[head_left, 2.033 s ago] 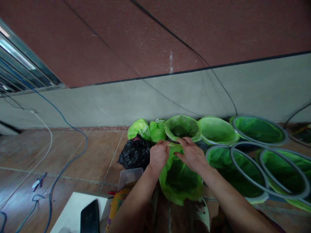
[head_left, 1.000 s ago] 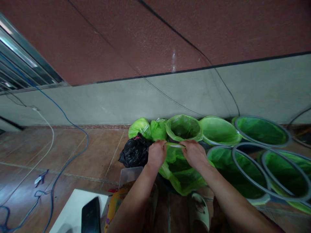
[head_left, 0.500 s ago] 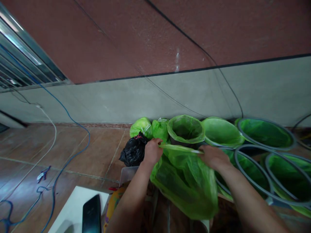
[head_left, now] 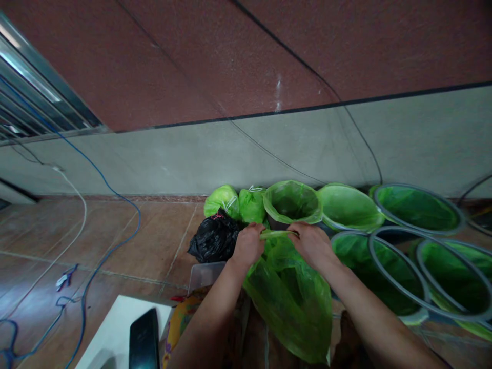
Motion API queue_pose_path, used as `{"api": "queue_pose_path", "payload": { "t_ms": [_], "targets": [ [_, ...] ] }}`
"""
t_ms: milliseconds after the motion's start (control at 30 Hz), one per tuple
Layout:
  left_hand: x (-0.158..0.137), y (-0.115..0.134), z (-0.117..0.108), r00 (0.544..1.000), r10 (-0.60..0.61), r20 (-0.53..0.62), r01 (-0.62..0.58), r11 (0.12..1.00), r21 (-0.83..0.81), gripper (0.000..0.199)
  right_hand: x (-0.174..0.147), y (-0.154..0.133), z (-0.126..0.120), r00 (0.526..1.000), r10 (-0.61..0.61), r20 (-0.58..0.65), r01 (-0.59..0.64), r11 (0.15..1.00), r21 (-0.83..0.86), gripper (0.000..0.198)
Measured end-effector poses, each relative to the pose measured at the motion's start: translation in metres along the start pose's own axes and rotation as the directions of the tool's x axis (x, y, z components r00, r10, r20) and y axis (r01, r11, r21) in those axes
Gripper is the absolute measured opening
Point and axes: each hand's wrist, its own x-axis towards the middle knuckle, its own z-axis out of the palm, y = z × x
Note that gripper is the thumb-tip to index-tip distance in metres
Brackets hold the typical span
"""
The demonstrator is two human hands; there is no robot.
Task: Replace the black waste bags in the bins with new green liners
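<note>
A: Where was the green bag [head_left: 294, 318]?

B: In front of the person, between the forearms [head_left: 217, 302], hanging from both hands. Its lower part drooped loosely toward the floor [head_left: 115, 241]; I couldn't tell whether it touched.

A: And the fingers?

B: All tucked in. The left hand [head_left: 249, 247] gripped one end of a short stretch of the bag's edge [head_left: 277, 234], and the right hand [head_left: 313, 246] gripped the other. That strip ran nearly straight between them.

A: What step would you call that?

B: I'd judge it was work on the edge itself, holding a length of it taut between two grips.

A: So what did the next move call for?

B: To my mind, an even, firm hold on both sides, because plastic that thin could slip or tear.

A: What stood close by?

B: A lined bin [head_left: 273, 199] was just beyond the hands. A knotted black bag [head_left: 213, 238] sat near the left hand, and more lined bins [head_left: 438, 205] spread out past the right. A phone [head_left: 144, 338] lay on a white box [head_left: 111, 328] at lower left.
</note>
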Motion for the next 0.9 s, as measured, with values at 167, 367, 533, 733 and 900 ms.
{"api": "queue_pose_path", "payload": {
  "t_ms": [167, 367, 533, 733, 900],
  "targets": [
    [-0.002, -0.001, -0.001, 0.997, 0.006, 0.078, -0.01, 0.999, 0.046, 0.022, 0.002, 0.008, -0.003, 0.968, 0.088, -0.235, -0.088, 0.996, 0.01, 0.017],
    [0.0, 0.004, -0.016, 0.991, 0.043, 0.127, -0.012, 0.971, -0.237, 0.029, 0.001, 0.013, 0.002, 0.969, 0.164, -0.186, -0.181, 0.98, -0.082, 0.017],
    [0.003, 0.004, -0.019, 0.989, 0.033, 0.146, 0.02, 0.937, -0.348, 0.026, 0.003, 0.016, -0.002, 0.968, 0.221, -0.118, -0.232, 0.968, -0.096, 0.019],
    [0.005, 0.0, -0.01, 0.995, -0.064, -0.082, 0.035, 0.949, -0.313, 0.018, 0.002, 0.022, -0.002, 0.976, 0.216, 0.032, -0.213, 0.974, -0.08, 0.02],
    [0.0, 0.009, -0.004, 0.986, 0.073, -0.148, -0.103, 0.974, -0.202, 0.024, -0.001, 0.011, 0.008, 0.994, -0.113, 0.004, 0.113, 0.991, 0.071, 0.05]
  ]
}}
